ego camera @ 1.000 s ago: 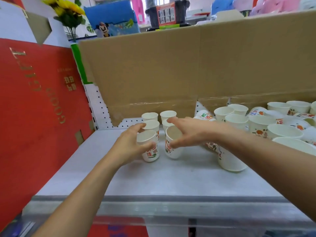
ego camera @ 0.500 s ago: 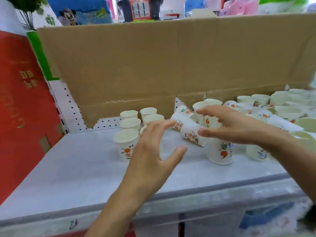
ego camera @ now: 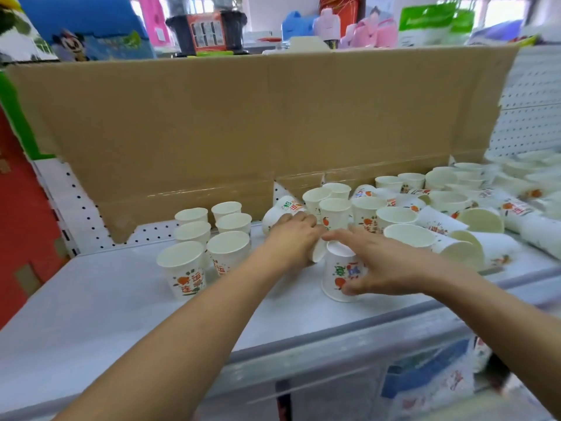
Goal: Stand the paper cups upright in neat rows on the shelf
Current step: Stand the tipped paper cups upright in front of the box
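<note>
White paper cups with orange and green print stand on a pale shelf (ego camera: 115,302). At the left, several upright cups (ego camera: 183,270) form two neat rows running back. My left hand (ego camera: 290,240) lies curled over a cup on its side (ego camera: 317,253), of which only part of the rim shows. My right hand (ego camera: 384,264) grips an upside-down cup (ego camera: 338,276) from its right side, thumb low near the wide rim. The two hands nearly touch. To the right, a jumble of cups (ego camera: 397,218) stands upright or lies tipped over.
A tall sheet of cardboard (ego camera: 243,132) leans along the back of the shelf in front of white pegboard (ego camera: 79,208). A red panel (ego camera: 15,244) closes the left side. More tipped cups (ego camera: 485,220) crowd the far right. Goods sit on the level below (ego camera: 425,378).
My view has shifted right. Both hands left the upright rows and moved into the jumble; the left now covers the lying cup and the right has closed on the upside-down one.
</note>
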The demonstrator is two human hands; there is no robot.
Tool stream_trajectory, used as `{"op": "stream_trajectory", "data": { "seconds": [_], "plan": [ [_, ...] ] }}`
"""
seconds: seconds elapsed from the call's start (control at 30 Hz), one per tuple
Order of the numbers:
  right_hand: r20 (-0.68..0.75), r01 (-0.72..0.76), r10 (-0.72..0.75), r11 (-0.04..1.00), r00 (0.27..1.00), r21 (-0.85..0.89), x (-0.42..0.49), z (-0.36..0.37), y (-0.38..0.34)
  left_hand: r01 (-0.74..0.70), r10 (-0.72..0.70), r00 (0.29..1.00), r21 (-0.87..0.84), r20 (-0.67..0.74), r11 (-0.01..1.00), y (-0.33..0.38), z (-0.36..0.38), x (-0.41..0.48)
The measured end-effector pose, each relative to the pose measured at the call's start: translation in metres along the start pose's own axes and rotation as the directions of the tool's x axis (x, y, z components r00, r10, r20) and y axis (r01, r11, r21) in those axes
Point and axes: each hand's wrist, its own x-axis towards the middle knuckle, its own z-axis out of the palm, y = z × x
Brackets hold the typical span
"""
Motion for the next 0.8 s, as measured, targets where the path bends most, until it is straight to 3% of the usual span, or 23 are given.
{"op": "stream_trajectory", "data": {
  "seconds": [0.17, 0.27, 0.37, 0.47, 0.57, 0.67, 0.8],
  "plan": [
    [-0.069, -0.013, 0.020, 0.995, 0.997, 0.099, -0.009, 0.003, 0.008, 0.194, -0.193, 0.981, 0.025, -0.028, 0.981, 0.007, -0.004, -0.006],
    [-0.195, 0.017, 0.015, 0.987, 0.981, 0.157, -0.010, 0.001, 0.012, 0.360, -0.380, 0.916, -0.155, -0.130, 0.920, 0.015, -0.018, -0.015],
    [-0.309, 0.049, 0.019, 0.977, 0.951, 0.209, -0.012, -0.004, 0.012, 0.494, -0.603, 0.779, -0.423, -0.170, 0.759, 0.025, -0.032, -0.027],
    [-0.294, 0.041, 0.014, 0.983, 0.956, 0.178, -0.013, -0.003, 0.010, 0.458, -0.706, 0.690, -0.660, -0.160, 0.596, 0.034, -0.041, -0.046],
    [-0.210, -0.007, 0.020, 0.998, 0.977, 0.060, -0.015, -0.001, 0.007, 0.422, -0.761, 0.628, -0.751, -0.163, 0.508, 0.041, -0.043, -0.077],
    [-0.099, -0.036, 0.035, 0.999, 0.994, -0.009, -0.014, -0.001, 0.005, 0.426, -0.766, 0.637, -0.788, -0.087, 0.444, 0.044, -0.036, -0.107],
    [-0.008, -0.007, 0.007, 0.998, 1.000, -0.070, -0.009, 0.003, 0.000, 0.498, -0.694, 0.720, -0.705, 0.012, 0.505, 0.034, -0.047, -0.126]
  ]
}}
